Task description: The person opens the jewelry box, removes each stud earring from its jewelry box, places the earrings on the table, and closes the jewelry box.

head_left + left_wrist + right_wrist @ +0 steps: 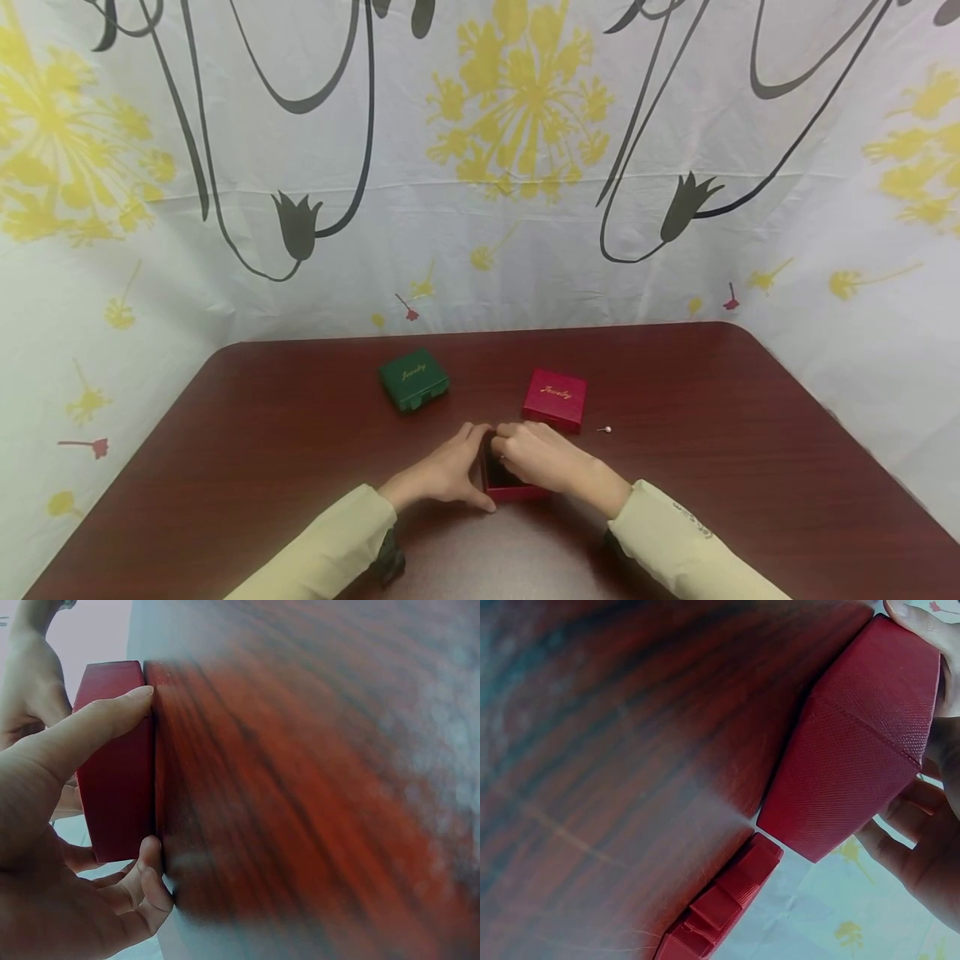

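An open-topped red jewelry box with a dark inside sits on the table before me. My left hand holds its left side, the thumb near the front corner and the fingers toward the back. In the left wrist view the left thumb presses along the red wall. My right hand reaches over the box from the right, its bent fingers down inside. The fingertips are hidden, so whether they pinch anything does not show. The box's outer corner fills much of the right wrist view.
Behind the box lies a red lid with gold lettering; its bow shows from the right wrist. A small pin-like piece with a pale round head lies beside it. A green lettered jewelry box stands back left on the dark wooden table.
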